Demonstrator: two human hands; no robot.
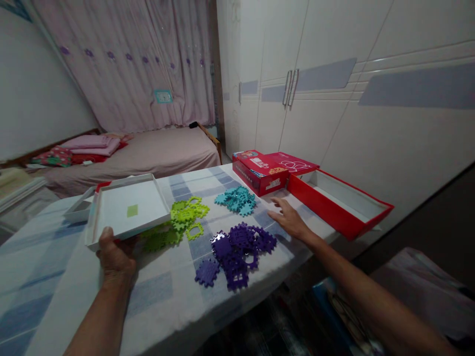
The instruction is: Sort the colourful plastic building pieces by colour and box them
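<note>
My left hand [118,254] grips the near edge of a shallow white box lid [148,226], thumb over the rim and fingers underneath. A small green square [132,211] shows on the lid's white inside. Partly under the lid's right side lies a heap of lime-green toothed foam pieces [185,215]. My right hand [287,217] hovers at the table's right side with its fingers apart, holding nothing. To its left are a pile of turquoise toothed pieces [237,199] and, nearer me, a pile of purple toothed pieces [237,252].
A closed red box [260,173] stands at the table's far right, beside an open red box [326,210] with a white inside. Another white tray [77,207] sits behind the lid. Beyond the table are a bed [163,148] and a white wardrobe [319,118].
</note>
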